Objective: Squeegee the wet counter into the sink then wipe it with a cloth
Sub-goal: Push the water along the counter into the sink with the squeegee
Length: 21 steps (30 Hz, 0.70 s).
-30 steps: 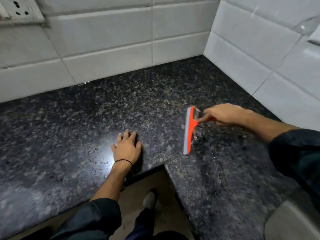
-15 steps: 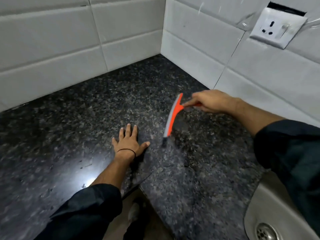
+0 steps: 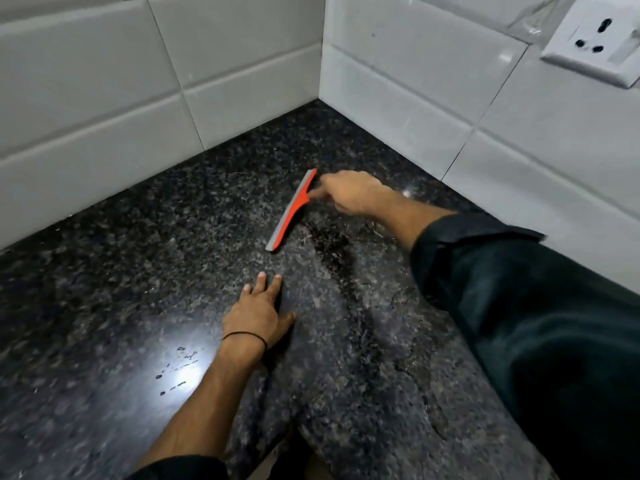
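Counter [image 3: 138, 271] corner; squeegee [image 3: 291, 213] near wall [image 3: 398, 98]

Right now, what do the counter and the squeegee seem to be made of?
The counter looks like polished dark speckled stone, probably granite: it mirrors a bright glare. The squeegee seems orange moulded plastic, matte, with a grey blade strip, perhaps rubber.

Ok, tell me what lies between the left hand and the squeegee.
Only bare counter separates the left hand from the squeegee, as the head view shows.
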Available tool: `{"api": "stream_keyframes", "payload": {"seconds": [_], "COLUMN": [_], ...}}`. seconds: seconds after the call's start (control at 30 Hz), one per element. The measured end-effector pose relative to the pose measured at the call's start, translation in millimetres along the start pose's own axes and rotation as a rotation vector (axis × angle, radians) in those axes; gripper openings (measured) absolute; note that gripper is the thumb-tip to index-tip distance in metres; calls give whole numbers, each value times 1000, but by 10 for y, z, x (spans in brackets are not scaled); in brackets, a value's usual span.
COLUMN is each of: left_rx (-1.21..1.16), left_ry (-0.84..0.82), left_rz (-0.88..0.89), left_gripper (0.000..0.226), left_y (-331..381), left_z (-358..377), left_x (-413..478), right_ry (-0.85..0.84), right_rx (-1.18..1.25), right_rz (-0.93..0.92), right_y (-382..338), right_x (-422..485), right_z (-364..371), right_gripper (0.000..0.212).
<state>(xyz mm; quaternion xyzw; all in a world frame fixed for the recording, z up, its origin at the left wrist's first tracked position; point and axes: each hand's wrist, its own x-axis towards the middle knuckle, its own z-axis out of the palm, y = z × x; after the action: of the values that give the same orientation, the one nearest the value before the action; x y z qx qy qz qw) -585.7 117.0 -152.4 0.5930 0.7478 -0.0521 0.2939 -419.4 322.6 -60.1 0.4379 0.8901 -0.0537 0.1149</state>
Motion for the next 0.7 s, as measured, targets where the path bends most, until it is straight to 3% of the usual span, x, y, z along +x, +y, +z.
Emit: {"api": "stream_keyframes", "payload": {"seconds": [0.13,0.2,0.27,0.43,0.57,0.7], "left_rx": [-59,-137,-185,-84,3,59], "left_ry": [309,412,403,158,4,-101], "left_rz": [-36,34,151,305,327,327], "left_gripper": [32,28,26,59,85,98], "left_y": [181,316,519,1100,1471,1625], "left_z": [-139,-141,-144,-35,52,145], "left_x": [-5,77,191,427,498,504], "right_ry": [-48,-99,-135,-210,-260,-315], "right_rx": [39,48,20,6,-62,-11], "right_rz": [39,60,156,321,308,339], "right_y": [484,657,865,1418,1489,1584], "right_x": [-604,-984,-1392,-2489,-3160,-3265], "right_z": [229,280,369,574,497,281], "right_gripper": [45,44,52,69,60,63]}}
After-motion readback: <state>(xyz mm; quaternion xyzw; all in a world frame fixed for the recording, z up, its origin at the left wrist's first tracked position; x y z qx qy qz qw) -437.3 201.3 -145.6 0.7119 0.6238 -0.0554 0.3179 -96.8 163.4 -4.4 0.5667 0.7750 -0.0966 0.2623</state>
